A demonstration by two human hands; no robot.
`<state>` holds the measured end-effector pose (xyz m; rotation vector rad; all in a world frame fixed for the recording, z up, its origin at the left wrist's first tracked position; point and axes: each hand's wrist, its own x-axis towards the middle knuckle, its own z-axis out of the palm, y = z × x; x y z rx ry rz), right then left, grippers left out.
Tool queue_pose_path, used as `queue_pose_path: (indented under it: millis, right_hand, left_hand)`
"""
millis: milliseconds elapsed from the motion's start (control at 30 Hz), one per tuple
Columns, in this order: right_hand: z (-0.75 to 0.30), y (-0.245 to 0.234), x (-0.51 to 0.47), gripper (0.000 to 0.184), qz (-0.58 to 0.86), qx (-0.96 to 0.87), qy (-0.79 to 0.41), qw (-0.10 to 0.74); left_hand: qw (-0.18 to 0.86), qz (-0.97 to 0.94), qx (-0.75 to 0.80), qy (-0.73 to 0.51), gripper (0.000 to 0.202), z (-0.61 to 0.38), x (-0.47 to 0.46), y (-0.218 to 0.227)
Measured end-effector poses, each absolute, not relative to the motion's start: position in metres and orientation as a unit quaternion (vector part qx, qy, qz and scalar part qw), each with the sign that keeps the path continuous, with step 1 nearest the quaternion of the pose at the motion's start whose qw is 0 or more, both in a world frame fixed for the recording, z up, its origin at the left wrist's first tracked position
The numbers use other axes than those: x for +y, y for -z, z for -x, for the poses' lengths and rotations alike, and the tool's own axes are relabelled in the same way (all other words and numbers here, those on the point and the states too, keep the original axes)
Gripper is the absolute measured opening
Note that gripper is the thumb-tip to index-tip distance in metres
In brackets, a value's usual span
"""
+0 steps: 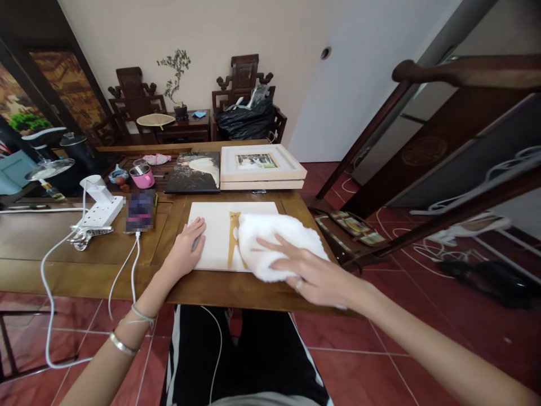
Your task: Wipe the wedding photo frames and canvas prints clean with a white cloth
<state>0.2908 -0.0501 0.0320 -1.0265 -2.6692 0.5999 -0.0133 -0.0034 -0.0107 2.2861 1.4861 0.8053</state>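
Right hand (306, 270) lies on white cloth (287, 228) over white board (213, 239); left hand (186, 248) touches board's left edge. Framed picture (257, 161) beyond, on wooden table (101, 254).

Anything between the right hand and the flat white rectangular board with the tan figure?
Yes: the fluffy white cloth lies under the right hand, covering much of the board's right side. Nothing visible separates the left hand from its left side.

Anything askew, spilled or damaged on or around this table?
No spill or damage stands out. One untidy spot: a white cable from the power strip loops below the table's front edge, where it might snag. The fluffy white cloth hides part of the picture board.
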Motion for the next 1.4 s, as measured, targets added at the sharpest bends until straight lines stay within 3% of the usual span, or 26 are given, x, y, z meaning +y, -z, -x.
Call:
queue_pose_path:
  millis: [133, 233, 333, 467, 600, 767, 1067, 1200, 1400]
  right_hand:
    - [-0.299, -0.045, -0.081, 0.028, 0.328, -0.908, -0.243, 0.093]
    - [-0.3, -0.044, -0.065, 0.032, 0.39, -0.878, -0.266, 0.086]
    - [-0.29, -0.034, -0.025, 0.038, 0.455, -0.849, -0.242, 0.116]
    - [-0.256, -0.028, 0.031, 0.037, 0.422, -0.866, -0.203, 0.174]
    - [-0.217, -0.028, 0.052, 0.04, 0.4, -0.889, -0.148, 0.165]
    - [-0.203, -0.024, 0.008, 0.043, 0.37, -0.914, -0.098, 0.134]
    - [-0.229, -0.039, -0.08, 0.045, 0.218, -0.956, -0.181, 0.077]
    - [-0.242, -0.038, -0.047, 0.043, 0.183, -0.958, -0.192, 0.107]
    - [-0.23, -0.026, 0.031, 0.041, 0.303, -0.936, -0.124, 0.128]
  left_hand:
    - [0.143, -0.795, 0.519, -0.278, 0.043, 0.012, -0.004, 0.011]
    - [0.142, -0.797, 0.519, -0.276, 0.043, 0.012, -0.004, 0.01]
    - [0.142, -0.797, 0.516, -0.279, 0.043, 0.013, -0.004, 0.01]
    - [0.146, -0.797, 0.513, -0.284, 0.043, 0.013, -0.004, 0.009]
    - [0.155, -0.795, 0.515, -0.282, 0.043, 0.014, -0.004, 0.009]
    - [0.16, -0.792, 0.515, -0.285, 0.043, 0.014, -0.004, 0.009]
    - [0.142, -0.802, 0.508, -0.281, 0.042, 0.013, -0.003, 0.01]
    - [0.145, -0.801, 0.511, -0.277, 0.043, 0.014, -0.003, 0.011]
    - [0.155, -0.796, 0.516, -0.277, 0.043, 0.014, -0.004, 0.009]
